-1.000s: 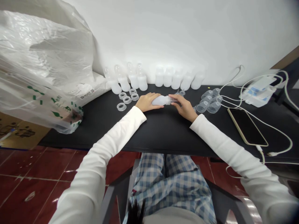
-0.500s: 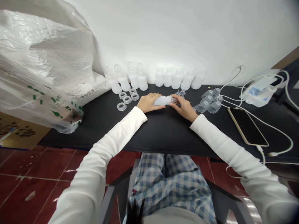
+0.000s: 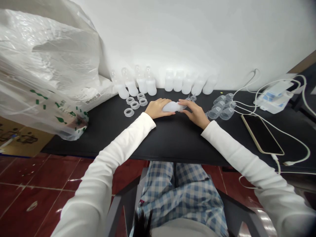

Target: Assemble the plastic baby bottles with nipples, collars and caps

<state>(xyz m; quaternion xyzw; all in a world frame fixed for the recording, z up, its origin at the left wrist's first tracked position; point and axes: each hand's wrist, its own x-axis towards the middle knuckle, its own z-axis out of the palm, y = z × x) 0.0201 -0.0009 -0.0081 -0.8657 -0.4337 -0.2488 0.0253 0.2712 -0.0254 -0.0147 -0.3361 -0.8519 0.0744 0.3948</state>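
Observation:
A frosted white baby bottle (image 3: 171,106) lies on its side just above the black table, its neck toward the right. My left hand (image 3: 156,108) is wrapped round its body. At the neck end, the thumb and fingers of my right hand (image 3: 194,112) close round the clear collar (image 3: 180,106); the nipple inside is mostly hidden by the fingers. Clear bottle nipples (image 3: 193,98) lie just behind my right hand. Left of my left hand are several loose screw rings (image 3: 135,105).
Several capped bottles (image 3: 150,81) stand at the wall on the left, and several uncapped bottles (image 3: 189,83) right of them. Clear caps (image 3: 214,112), a phone (image 3: 263,134), white cables and a power strip (image 3: 274,97) are on the right. A large plastic bag (image 3: 51,59) fills the left.
The fingers of my right hand have shifted left from the nipple onto the collar at the bottle's neck. My left hand keeps its hold on the bottle.

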